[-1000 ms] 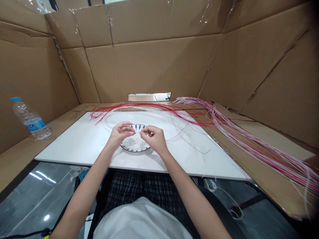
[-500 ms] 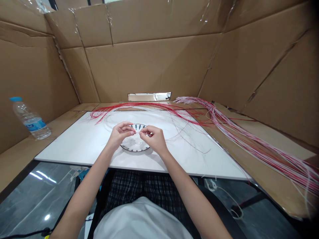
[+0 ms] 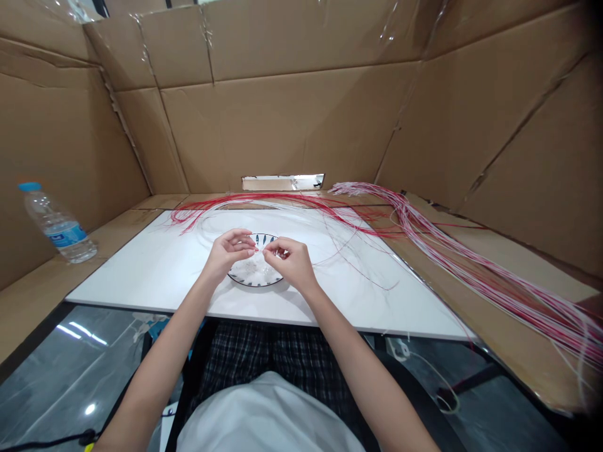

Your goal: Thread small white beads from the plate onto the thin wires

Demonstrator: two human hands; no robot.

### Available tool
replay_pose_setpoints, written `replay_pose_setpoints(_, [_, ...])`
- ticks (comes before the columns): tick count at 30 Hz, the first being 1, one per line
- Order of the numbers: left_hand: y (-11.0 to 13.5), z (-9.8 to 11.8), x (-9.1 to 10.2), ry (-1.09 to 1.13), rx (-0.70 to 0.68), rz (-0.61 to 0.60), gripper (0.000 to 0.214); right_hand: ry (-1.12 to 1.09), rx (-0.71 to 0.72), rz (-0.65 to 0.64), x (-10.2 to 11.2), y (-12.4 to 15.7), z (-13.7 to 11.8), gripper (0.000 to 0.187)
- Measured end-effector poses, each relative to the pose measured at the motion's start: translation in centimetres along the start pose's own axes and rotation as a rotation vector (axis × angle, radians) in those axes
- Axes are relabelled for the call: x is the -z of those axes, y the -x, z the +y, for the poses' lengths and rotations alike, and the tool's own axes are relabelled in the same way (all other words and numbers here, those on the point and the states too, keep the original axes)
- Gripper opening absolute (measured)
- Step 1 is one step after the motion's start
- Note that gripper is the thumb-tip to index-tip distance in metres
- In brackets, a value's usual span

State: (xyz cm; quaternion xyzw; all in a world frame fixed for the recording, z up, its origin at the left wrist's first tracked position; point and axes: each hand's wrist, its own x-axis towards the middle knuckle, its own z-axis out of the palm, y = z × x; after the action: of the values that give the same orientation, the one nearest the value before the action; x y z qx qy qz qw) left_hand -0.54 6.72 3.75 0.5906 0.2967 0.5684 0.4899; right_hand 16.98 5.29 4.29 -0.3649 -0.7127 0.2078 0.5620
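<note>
A: Just above the plate (image 3: 255, 283), the left hand (image 3: 229, 247) and the right hand (image 3: 294, 258) face each other. Are the fingers pinching something?

B: I can't tell. On each hand, thumb and forefinger come close together, but whatever may sit between them is too small to make out (the clear bits (image 3: 269, 274) in the plate are hardly easier).

A: How would you do such fine work well?

B: I'd keep both wrists steady, move only the fingers and stay over the plate, so anything dropped would likely land inside its rim, not on the worktop (image 3: 141, 276) around it.

A: What differs from half a second ago?

B: Very little. The left forefinger looks slightly higher; the right hand's pose is nearly the same. Beyond the plate, the red threads (image 3: 264, 196) lie as they did.
</note>
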Motion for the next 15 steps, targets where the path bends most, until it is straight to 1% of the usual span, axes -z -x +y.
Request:
replay_pose_setpoints(8, [0.16, 0.21, -0.29, -0.029, -0.01, -0.007, 0.042, 0.019, 0.015, -0.023, -0.06, 0.01, 0.08, 0.011])
replay_pose_setpoints(11, [0.17, 0.34, -0.38, -0.056, -0.034, -0.01, 0.041, 0.01, 0.006, -0.026, -0.07, 0.01, 0.04, 0.011])
replay_pose_setpoints(13, [0.15, 0.27, -0.38, -0.105, -0.059, -0.011, 0.038, -0.002, -0.003, -0.017, -0.05, 0.0, -0.01, 0.011])
replay_pose_setpoints(15, [0.13, -0.04, -0.33, -0.235, -0.088, 0.002, 0.035, -0.01, -0.011, -0.003, 0.0, -0.01, -0.08, 0.011])
